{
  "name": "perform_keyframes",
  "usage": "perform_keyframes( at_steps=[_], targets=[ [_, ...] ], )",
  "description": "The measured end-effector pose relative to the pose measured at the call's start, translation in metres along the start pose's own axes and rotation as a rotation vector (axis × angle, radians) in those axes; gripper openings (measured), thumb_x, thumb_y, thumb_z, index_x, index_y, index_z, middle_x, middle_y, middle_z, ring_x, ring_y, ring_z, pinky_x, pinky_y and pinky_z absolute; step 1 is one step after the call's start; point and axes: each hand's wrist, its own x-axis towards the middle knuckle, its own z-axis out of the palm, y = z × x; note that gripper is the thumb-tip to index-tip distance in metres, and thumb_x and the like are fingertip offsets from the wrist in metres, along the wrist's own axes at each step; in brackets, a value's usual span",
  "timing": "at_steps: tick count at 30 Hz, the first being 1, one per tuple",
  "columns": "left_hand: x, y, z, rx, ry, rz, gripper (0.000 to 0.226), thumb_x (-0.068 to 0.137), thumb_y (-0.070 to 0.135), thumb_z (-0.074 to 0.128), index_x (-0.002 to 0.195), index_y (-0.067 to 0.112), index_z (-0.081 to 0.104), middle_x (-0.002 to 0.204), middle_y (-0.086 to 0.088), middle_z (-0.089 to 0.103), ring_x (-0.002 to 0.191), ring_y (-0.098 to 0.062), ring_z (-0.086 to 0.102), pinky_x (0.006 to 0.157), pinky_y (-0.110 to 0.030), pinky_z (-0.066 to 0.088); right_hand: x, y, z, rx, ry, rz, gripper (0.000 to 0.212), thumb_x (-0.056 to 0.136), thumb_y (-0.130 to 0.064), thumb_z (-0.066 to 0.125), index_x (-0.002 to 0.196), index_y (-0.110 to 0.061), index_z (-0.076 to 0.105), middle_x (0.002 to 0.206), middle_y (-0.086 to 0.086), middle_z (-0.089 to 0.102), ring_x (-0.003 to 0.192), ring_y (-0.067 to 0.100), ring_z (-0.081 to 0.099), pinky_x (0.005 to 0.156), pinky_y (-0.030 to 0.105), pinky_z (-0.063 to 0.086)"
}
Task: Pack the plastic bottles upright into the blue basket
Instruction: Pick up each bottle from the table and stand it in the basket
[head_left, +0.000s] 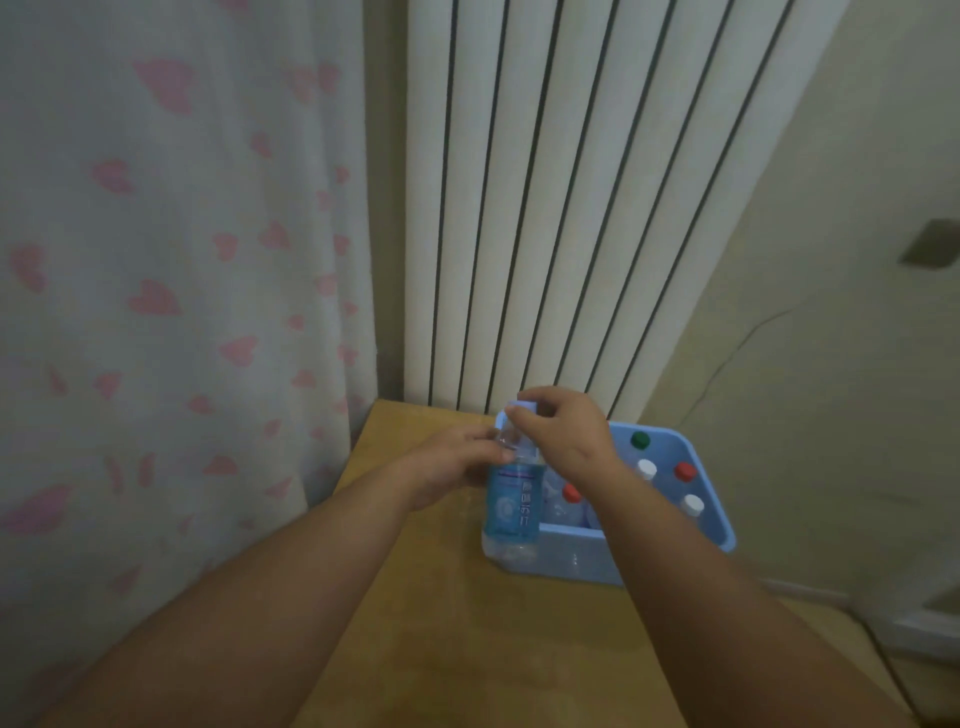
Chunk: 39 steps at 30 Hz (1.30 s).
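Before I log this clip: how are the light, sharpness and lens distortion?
Head view: dim, flat, yellowish light with no glare. The wide-angle lens splays the radiator ribs outward. The whole frame is soft, so the print on the bottle is unreadable, though the caps in the basket can be told apart by colour.

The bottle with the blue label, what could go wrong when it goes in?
The blue-label bottle is at the blue basket's near corner, so it might catch the rim and tip over. It could also bump the red-capped bottle standing close beside it.
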Motion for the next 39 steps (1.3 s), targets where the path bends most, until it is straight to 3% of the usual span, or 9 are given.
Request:
perform_keyframes(
  at_steps=[3, 8, 12, 16, 21, 24, 28, 33, 39],
  targets=[
    [0.003, 0.008, 0.007, 0.0, -0.023, 0.028, 0.033, 0.082, 0.021, 0.067, 0.114, 0.013, 0.066, 0.108, -0.006, 0.072, 0.105, -0.022, 0.069, 0.091, -0.036, 0.054, -0.003, -0.002, -0.015, 0.005, 0.018, -0.017, 0.035, 0.085, -0.038, 0.066, 0.116, -0.021, 0.067, 0.093, -0.009, 0.064, 0.078, -0.004, 0.056, 0.058, 0.008, 0.037],
    [0.011, 0.014, 0.024, 0.03, -0.011, 0.024, 0.038, 0.077, 0.026, 0.068, 0.114, 0.016, 0.066, 0.108, -0.005, 0.072, 0.108, -0.025, 0.067, 0.093, -0.038, 0.053, -0.007, 0.003, -0.034, -0.01, 0.05, -0.007, 0.039, 0.083, -0.041, 0.066, 0.118, -0.023, 0.066, 0.103, -0.005, 0.067, 0.092, 0.008, 0.061, 0.077, 0.021, 0.045],
    [0.015, 0.021, 0.037, 0.047, -0.023, 0.024, 0.035, 0.084, 0.02, 0.064, 0.118, 0.012, 0.062, 0.114, -0.01, 0.069, 0.11, -0.027, 0.066, 0.098, -0.041, 0.052, -0.005, 0.009, -0.047, -0.007, 0.048, -0.017, 0.038, 0.085, -0.04, 0.066, 0.118, -0.023, 0.065, 0.098, -0.006, 0.066, 0.085, 0.003, 0.059, 0.064, 0.013, 0.04],
    [0.023, 0.028, 0.049, 0.088, -0.006, 0.02, 0.03, 0.09, 0.011, 0.059, 0.12, 0.012, 0.061, 0.117, -0.011, 0.067, 0.112, -0.025, 0.064, 0.1, -0.041, 0.051, -0.002, 0.017, -0.057, -0.043, 0.043, -0.038, 0.036, 0.086, -0.04, 0.065, 0.119, -0.024, 0.063, 0.093, -0.009, 0.062, 0.079, -0.001, 0.055, 0.061, 0.012, 0.039],
    [0.047, 0.038, 0.071, 0.296, 0.14, 0.034, 0.045, 0.08, 0.027, 0.078, 0.122, 0.024, 0.061, 0.115, 0.006, 0.068, 0.108, -0.013, 0.062, 0.095, -0.037, 0.054, 0.008, 0.032, -0.072, -0.062, 0.051, -0.052, 0.036, 0.087, -0.032, 0.065, 0.122, -0.025, 0.061, 0.087, -0.012, 0.059, 0.072, -0.004, 0.053, 0.057, 0.009, 0.036],
    [0.068, 0.041, 0.088, 0.358, 0.245, 0.087, 0.05, 0.075, 0.029, 0.082, 0.12, 0.026, 0.061, 0.109, 0.009, 0.067, 0.098, -0.007, 0.061, 0.083, -0.029, 0.054, 0.016, 0.048, -0.082, -0.073, 0.089, -0.057, 0.039, 0.088, -0.028, 0.063, 0.126, -0.022, 0.059, 0.104, -0.002, 0.065, 0.078, 0.004, 0.055, 0.072, 0.016, 0.045],
    [0.102, 0.043, 0.107, 0.449, 0.242, 0.142, 0.055, 0.071, 0.031, 0.086, 0.121, 0.028, 0.062, 0.107, 0.009, 0.068, 0.098, -0.008, 0.064, 0.086, -0.03, 0.056, 0.029, 0.072, -0.102, -0.063, 0.119, -0.045, 0.041, 0.088, -0.026, 0.062, 0.128, -0.019, 0.058, 0.11, 0.005, 0.066, 0.086, 0.011, 0.057, 0.089, 0.035, 0.052],
    [0.156, 0.048, 0.13, 0.531, 0.199, 0.115, 0.067, 0.064, 0.041, 0.088, 0.124, 0.031, 0.06, 0.108, 0.009, 0.07, 0.095, -0.009, 0.067, 0.085, -0.033, 0.057, 0.054, 0.106, -0.132, -0.065, 0.154, 0.0, 0.042, 0.089, -0.025, 0.06, 0.131, -0.019, 0.056, 0.115, 0.004, 0.063, 0.088, 0.01, 0.054, 0.081, 0.024, 0.044],
    [0.221, 0.038, 0.154, 0.476, 0.163, 0.105, 0.077, 0.066, 0.019, 0.09, 0.136, 0.018, 0.055, 0.122, 0.004, 0.068, 0.11, -0.009, 0.065, 0.098, -0.036, 0.053, 0.085, 0.15, -0.157, -0.103, 0.191, 0.055, 0.043, 0.09, -0.024, 0.058, 0.132, -0.019, 0.054, 0.123, 0.004, 0.06, 0.099, 0.015, 0.056, 0.082, 0.022, 0.04]
  ],
)
